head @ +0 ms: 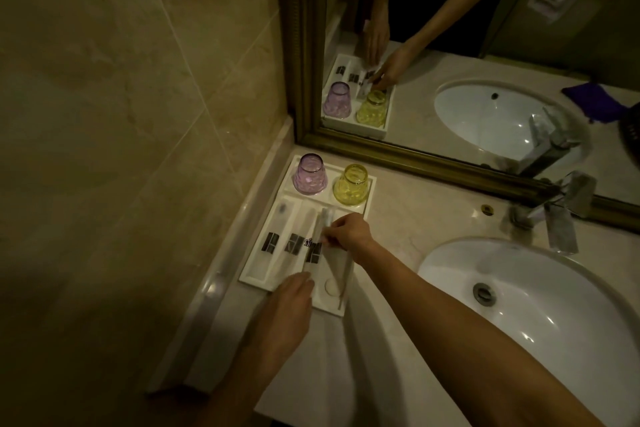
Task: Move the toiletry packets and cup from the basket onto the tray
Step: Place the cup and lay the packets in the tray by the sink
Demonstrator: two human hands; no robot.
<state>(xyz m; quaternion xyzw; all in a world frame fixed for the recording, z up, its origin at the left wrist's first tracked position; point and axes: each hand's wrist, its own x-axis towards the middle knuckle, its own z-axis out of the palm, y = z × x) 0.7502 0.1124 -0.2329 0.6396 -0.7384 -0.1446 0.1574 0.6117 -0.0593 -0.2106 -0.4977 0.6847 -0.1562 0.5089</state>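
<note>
A white tray (pixel 356 208) lies on the counter in the corner by the wall. At its far end stand a purple cup (pixel 310 174) and a yellow cup (pixel 351 185), both upside down. Two white toiletry packets (pixel 273 239) with dark labels lie side by side in the tray's left part. My right hand (pixel 349 234) pinches a long thin packet (pixel 320 236) over the tray's middle. My left hand (pixel 289 308) rests at the tray's near edge with its fingertips touching the near end of that packet. A round white item (pixel 330 287) and another packet (pixel 344 274) lie at the tray's near right. No basket is in view.
A white sink basin (pixel 540 315) with a chrome tap (pixel 557 215) fills the right side. A gold-framed mirror (pixel 450 163) stands behind the tray and reflects it. The tiled wall (pixel 138 114) and a raised counter ledge (pixel 214 284) border the tray on the left.
</note>
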